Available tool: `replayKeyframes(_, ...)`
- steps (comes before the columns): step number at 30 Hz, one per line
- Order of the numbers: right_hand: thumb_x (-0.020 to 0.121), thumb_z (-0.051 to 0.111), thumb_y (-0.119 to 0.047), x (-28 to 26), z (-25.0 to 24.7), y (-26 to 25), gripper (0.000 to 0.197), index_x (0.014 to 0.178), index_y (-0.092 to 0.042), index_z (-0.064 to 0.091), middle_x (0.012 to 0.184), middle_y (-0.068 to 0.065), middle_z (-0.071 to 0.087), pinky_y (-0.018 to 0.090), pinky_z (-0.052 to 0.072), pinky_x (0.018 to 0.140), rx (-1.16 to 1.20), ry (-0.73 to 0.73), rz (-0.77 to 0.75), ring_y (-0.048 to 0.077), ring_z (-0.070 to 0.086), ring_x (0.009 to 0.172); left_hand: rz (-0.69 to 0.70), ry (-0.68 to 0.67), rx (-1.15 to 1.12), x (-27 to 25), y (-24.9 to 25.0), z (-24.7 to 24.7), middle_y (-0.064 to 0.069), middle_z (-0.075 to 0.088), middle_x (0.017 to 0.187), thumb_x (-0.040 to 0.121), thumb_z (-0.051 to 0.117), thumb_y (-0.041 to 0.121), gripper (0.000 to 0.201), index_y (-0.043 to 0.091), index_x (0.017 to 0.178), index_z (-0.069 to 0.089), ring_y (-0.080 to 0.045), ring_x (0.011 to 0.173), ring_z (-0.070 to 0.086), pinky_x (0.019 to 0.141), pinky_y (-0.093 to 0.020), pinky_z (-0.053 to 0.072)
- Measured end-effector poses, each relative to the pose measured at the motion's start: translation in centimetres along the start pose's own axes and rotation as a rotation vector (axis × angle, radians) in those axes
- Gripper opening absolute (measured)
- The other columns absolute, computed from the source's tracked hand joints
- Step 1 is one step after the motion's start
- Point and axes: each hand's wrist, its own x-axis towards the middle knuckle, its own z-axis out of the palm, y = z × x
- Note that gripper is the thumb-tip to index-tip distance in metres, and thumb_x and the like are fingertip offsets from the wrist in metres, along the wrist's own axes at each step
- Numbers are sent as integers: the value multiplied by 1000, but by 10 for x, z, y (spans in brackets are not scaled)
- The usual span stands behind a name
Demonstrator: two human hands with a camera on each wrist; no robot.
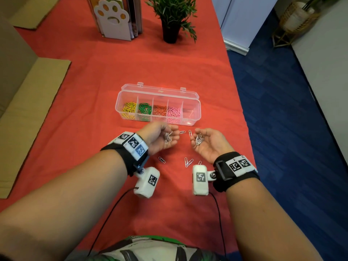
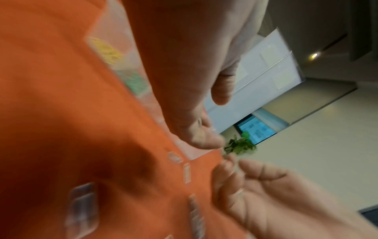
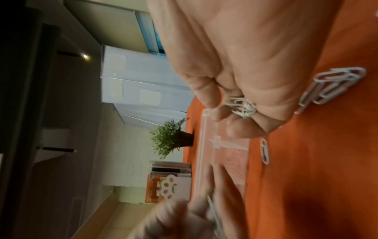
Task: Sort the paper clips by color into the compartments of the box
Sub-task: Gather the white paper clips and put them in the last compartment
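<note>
A clear plastic box (image 1: 195, 102) with its lid open lies on the red cloth. Its compartments hold, from the left, yellow (image 1: 129, 109), green (image 1: 145, 109), orange (image 1: 160, 110) and pink clips (image 1: 174, 113); the rightmost one (image 1: 191, 113) has none. Just in front of the box, my left hand (image 1: 160, 136) curls its fingers round a few white clips (image 1: 168, 137). My right hand (image 1: 209, 143), palm up, cups a bunch of white clips (image 1: 198, 139), which the right wrist view shows pinched between its fingertips (image 3: 241, 106). Loose white clips (image 1: 188, 162) lie between my wrists.
Two more white clips (image 1: 182, 132) lie between my hands near the box. A potted plant (image 1: 172, 21) and a paw-shaped book stand (image 1: 114, 21) stand at the far end of the table. Cardboard (image 1: 28, 110) lies to the left. The table edge (image 1: 243, 117) runs along the right.
</note>
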Motion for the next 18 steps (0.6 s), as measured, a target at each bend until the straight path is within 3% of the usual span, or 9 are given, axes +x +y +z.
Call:
replayKeyframes(3, 92, 32, 0, 0, -5, -13, 23, 84, -4, 53, 75, 9, 51, 24, 46, 56, -83, 65, -65, 17, 49, 64, 64, -7, -39, 9, 31, 30, -5, 57, 80, 86, 35, 4, 20, 5, 84, 55, -16, 74, 54, 73, -27, 47)
replayKeyframes(7, 90, 27, 8, -1, -12, -30, 30, 88, -3, 54, 84, 10, 50, 27, 46, 65, -232, 141, -191, 16, 50, 71, 130, 51, -55, 21, 57, 59, 2, 34, 68, 74, 42, 2, 16, 15, 66, 39, -11, 56, 32, 57, -24, 32)
replayKeyframes(9, 90, 25, 11, -1, -10, -37, 31, 91, -2, 53, 85, 9, 49, 25, 47, 66, -335, 171, -262, 15, 51, 71, 180, 107, -49, 27, 60, 65, 6, 44, 85, 72, 42, -2, 17, 13, 65, 38, -8, 68, 43, 66, -26, 36)
replayKeyframes(10, 89, 24, 13, -1, -7, -40, 33, 95, -1, 53, 84, 8, 49, 24, 48, 65, -403, 191, -306, 14, 51, 70, 198, 139, -46, 30, 60, 64, 2, 51, 105, 72, 41, -3, 14, 10, 68, 43, -11, 82, 50, 77, -30, 38)
replayKeyframes(11, 88, 23, 14, -1, -2, -43, 34, 99, 0, 53, 83, 7, 50, 21, 49, 64, -477, 217, -353, 13, 52, 69, 215, 170, -28, 33, 59, 62, -4, 53, 115, 74, 42, -3, 12, 7, 73, 47, -14, 87, 52, 85, -34, 39)
replayKeyframes(13, 85, 26, 15, 3, 10, -51, 37, 100, -2, 56, 78, 5, 53, 19, 51, 62, -608, 249, -452, 12, 54, 66, 248, 220, 107, 36, 55, 53, -3, 59, 91, 81, 44, 2, 15, 12, 74, 53, -13, 68, 49, 92, -39, 42)
replayKeyframes(14, 82, 30, 15, 6, 17, -54, 37, 94, -5, 58, 78, 6, 56, 23, 54, 67, -662, 249, -505, 13, 57, 68, 273, 251, 211, 35, 51, 46, 0, 57, 80, 84, 46, 4, 19, 17, 73, 54, -13, 66, 49, 88, -37, 43)
replayKeyframes(16, 74, 40, 10, 14, 33, -59, 36, 79, -20, 58, 90, 10, 63, 38, 56, 83, -804, 250, -621, 23, 63, 81, 340, 318, 410, 30, 37, 31, -6, 64, 84, 85, 50, 4, 19, 17, 79, 62, -16, 75, 53, 82, -33, 43)
replayKeyframes(18, 72, 43, 5, 20, 48, -57, 38, 85, -26, 62, 108, 14, 64, 44, 50, 94, -1004, 220, -687, 29, 63, 100, 396, 351, 620, 19, 17, 16, -15, 68, 97, 83, 55, 2, 16, 8, 92, 67, -18, 82, 56, 81, -30, 44)
